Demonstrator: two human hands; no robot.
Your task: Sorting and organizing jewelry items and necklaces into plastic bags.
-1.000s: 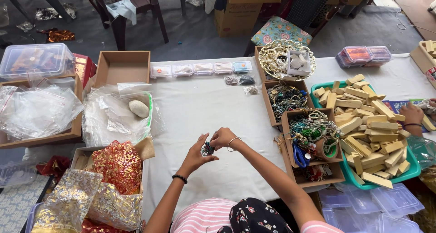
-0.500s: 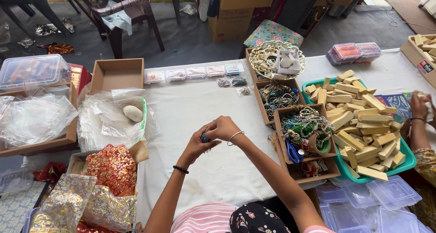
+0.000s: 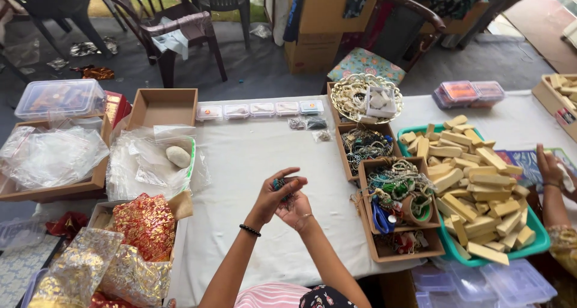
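While both hands meet above a white-covered table point(image 3: 252, 164), a small beaded piece point(image 3: 281, 184) sits pinched between them.
Left hand point(image 3: 273, 200) and right hand point(image 3: 296, 210) close on it; bead boxes point(image 3: 399, 209) stand right, chairs point(image 3: 174, 25) beyond.

Grey floor beyond the white-clothed table point(image 3: 252, 164), with dark plastic chairs point(image 3: 180, 31) and cardboard boxes point(image 3: 318, 31)
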